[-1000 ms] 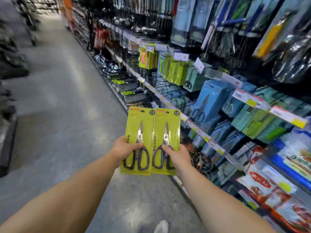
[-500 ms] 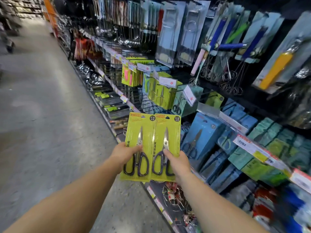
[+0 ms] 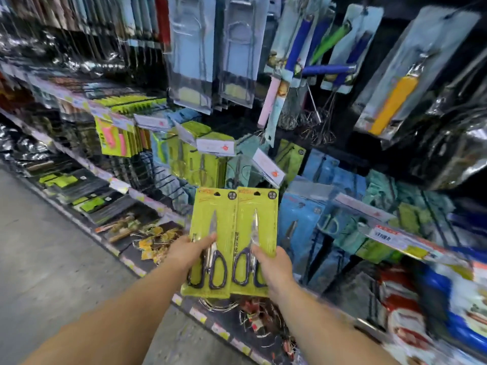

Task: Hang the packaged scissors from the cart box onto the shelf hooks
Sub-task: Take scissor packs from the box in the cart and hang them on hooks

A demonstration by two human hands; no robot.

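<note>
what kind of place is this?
Most likely a retail store aisle, kitchenware or hardware section. Cues: carded goods hanging on shelf hooks, price tags on the rails, and two packaged scissors held in both hands.

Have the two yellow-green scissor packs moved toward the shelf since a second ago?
Yes. Both scissor packs, held by the left hand and right hand, now overlap the shelf's hanging green packs; earlier they sat below them, over the aisle floor.
</note>
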